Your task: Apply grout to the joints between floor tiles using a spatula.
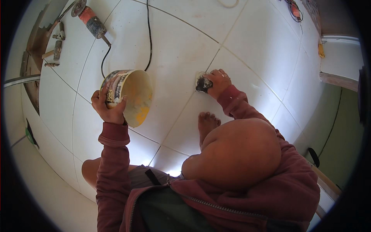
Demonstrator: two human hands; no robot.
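Head view: left hand (109,110), left of centre, fingers clamped on wall of tilted bucket (137,91), mouth facing right. Right hand (219,83), right of centre, fingers clamped on small dark block with pale edges (201,82), over tiled floor (177,50). Angle grinder (92,24), upper left.

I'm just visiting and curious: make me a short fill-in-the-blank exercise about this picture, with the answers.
1. The left hand holds a bucket, while a small dark-and-pale object is in the ____.
2. The cord running behind the bucket is coloured ____.
3. A bare ____, its toes pointing toward the picture's top, rests on the tiled floor.

Missing words: right hand; black; foot.
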